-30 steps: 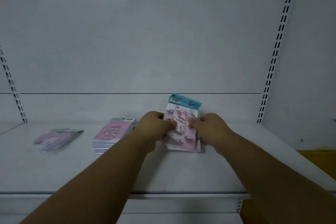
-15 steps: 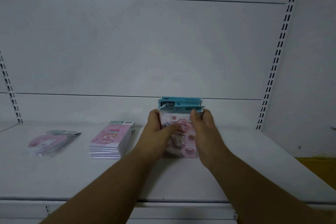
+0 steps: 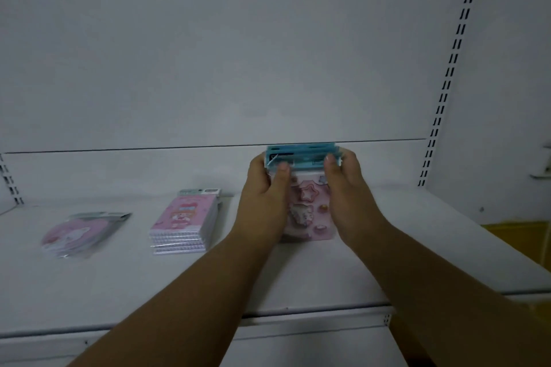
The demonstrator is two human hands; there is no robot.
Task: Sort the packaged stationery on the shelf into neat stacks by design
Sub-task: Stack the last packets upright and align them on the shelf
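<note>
A bundle of pink sticker packs with blue header cards (image 3: 308,208) stands upright on its lower edge on the white shelf (image 3: 298,277). My left hand (image 3: 264,191) clasps its left side and my right hand (image 3: 343,188) its right side, thumbs on the front near the blue tops. Left of it lies a neat stack of pink spiral notebooks (image 3: 185,222). Further left is a loose pile of round pink packs (image 3: 79,231).
The white back panel (image 3: 238,53) rises behind the shelf. A slotted upright (image 3: 447,83) runs down the right side. Something yellow (image 3: 518,244) shows below the shelf's right end. Bare shelf surface lies in front of the stacks.
The bundle was leaning with packs fanned out; both hands slid up its sides and squared it upright, the blue headers now lined up.
</note>
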